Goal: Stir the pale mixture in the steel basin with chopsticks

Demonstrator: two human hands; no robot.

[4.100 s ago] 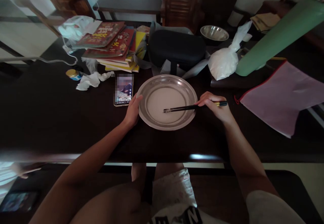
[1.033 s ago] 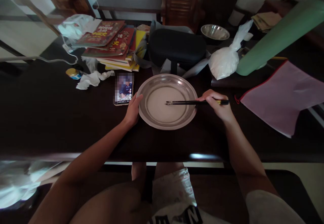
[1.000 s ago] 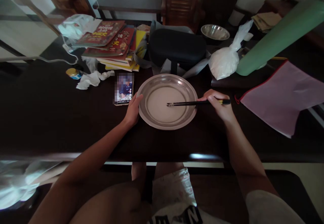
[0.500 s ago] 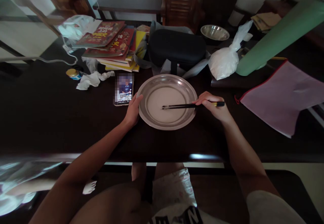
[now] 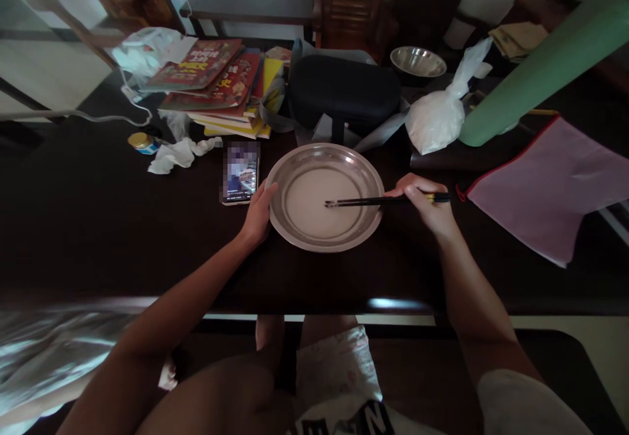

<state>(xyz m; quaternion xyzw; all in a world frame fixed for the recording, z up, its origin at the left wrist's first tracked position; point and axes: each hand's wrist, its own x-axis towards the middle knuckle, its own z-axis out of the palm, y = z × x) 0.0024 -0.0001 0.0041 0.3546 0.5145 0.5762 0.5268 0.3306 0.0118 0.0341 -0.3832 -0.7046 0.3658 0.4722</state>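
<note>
A wide-rimmed stainless-steel basin (image 5: 325, 244) sits on the dark worktop (image 5: 147, 238), with pale, milky contents in its base. At its 9 o'clock the left hand (image 5: 257, 216) grips the rim, thumb laid over the edge and the other fingers tucked against the outside. At 3 o'clock, the right hand (image 5: 426, 204) has its fingers closed around a pair of black chopsticks (image 5: 363, 202) with gold bands near the butt ends. Their long axis runs almost straight along the 9-to-3 line, tips pointing to 9 o'clock near the basin's centre and butts to 3 o'clock beyond the hand. The tips seem to meet the pale surface, though the dim light makes their depth hard to judge. From the basin, a smartphone (image 5: 246, 174) lies between 9 and 10 o'clock, a black zip case (image 5: 346, 91) at 12, and a knotted plastic bag (image 5: 435, 124) at 2.
</note>
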